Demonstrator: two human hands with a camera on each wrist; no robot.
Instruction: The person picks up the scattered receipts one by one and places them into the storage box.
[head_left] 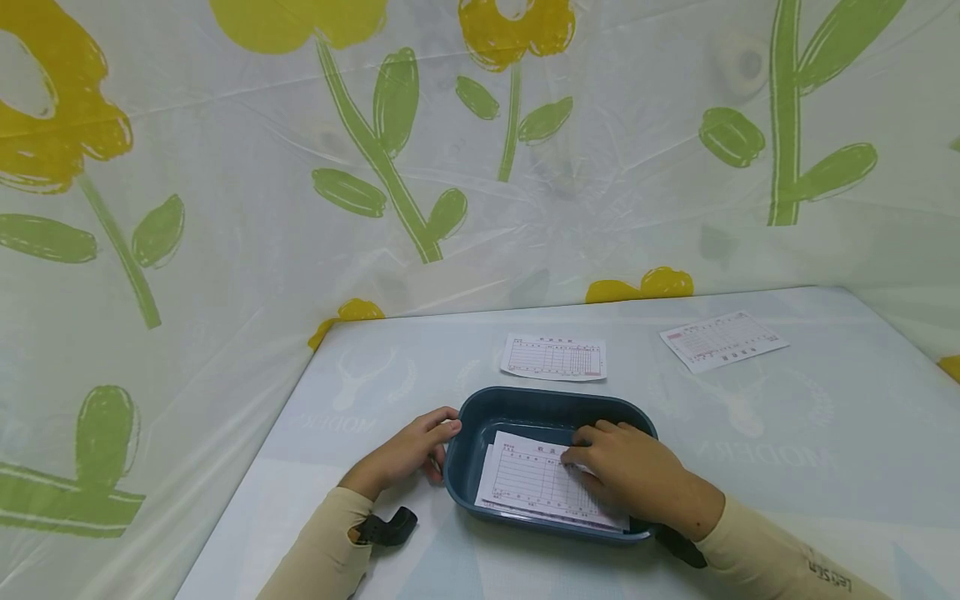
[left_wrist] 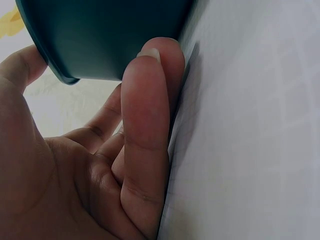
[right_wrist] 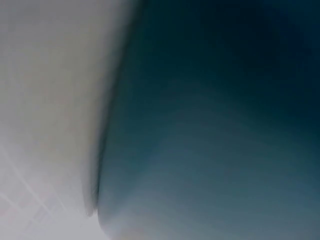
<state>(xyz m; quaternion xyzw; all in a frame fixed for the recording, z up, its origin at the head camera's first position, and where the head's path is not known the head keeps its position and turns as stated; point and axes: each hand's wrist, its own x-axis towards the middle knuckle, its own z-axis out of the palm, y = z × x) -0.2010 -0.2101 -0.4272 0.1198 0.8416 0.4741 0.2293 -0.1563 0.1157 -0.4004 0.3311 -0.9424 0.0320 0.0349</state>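
A dark blue-green plastic basin (head_left: 555, 402) stands on the table, with a small stack of printed paper forms (head_left: 517, 475) inside. My left hand (head_left: 405, 450) is at the basin's left end. In the left wrist view, one fingertip (left_wrist: 35, 62) touches its rim while other fingers bend loosely beside the wall, close over the tabletop. Reaching into the basin's right side, my right hand (head_left: 630, 467) rests over the right part of the stack, its fingers spread and slightly bent. Its thumb is mostly hidden. The right wrist view is filled by the basin's outer wall (right_wrist: 210, 150), without fingers.
One loose form (head_left: 553, 357) lies just behind the basin. Another form (head_left: 723, 340) lies at an angle farther right and back. A white flower-printed curtain (head_left: 570, 217) hangs behind the pale patterned table (head_left: 825, 483). A black wrist mount (head_left: 390, 527) sticks out from the left sleeve.
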